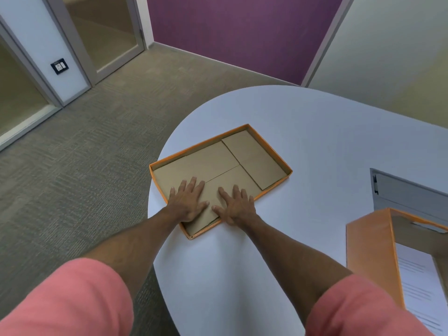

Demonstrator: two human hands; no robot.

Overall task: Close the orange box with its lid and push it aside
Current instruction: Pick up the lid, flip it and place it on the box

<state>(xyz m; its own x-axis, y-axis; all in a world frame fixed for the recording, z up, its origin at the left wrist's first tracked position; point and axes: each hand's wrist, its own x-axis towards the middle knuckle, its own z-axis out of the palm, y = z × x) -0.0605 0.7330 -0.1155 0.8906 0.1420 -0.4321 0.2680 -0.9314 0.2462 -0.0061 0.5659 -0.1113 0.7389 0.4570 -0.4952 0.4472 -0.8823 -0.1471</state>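
Both open, flat: left hand (188, 201) and right hand (236, 206) on lid (218, 166), near counter (315, 132) left edge. Lift level, then turn over box (371, 253), probably the base.

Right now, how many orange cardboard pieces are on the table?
2: a shallow orange tray at the table's left edge under both hands, and a deeper orange box at the right, cut off by the frame.

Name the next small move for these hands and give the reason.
Probably lift both hands off and reach right for the lid. The left hand and right hand lie flat on the cardboard panels inside the open orange box, which look level, and the lid stands apart at the table's right edge.
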